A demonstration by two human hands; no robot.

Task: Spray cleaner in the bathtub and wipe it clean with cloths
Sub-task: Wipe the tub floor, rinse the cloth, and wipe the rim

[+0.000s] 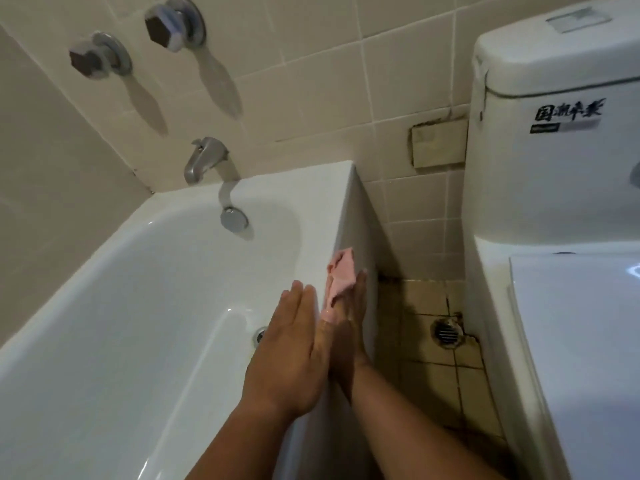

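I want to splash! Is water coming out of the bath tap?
No, it is off. No stream falls from the spout, and the bathtub holds no pool of water.

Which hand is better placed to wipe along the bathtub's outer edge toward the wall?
The right hand. Its fingers press the pink cloth against the outer edge of the bathtub, so it can simply slide on. The left hand lies flat on the rim, with no cloth.
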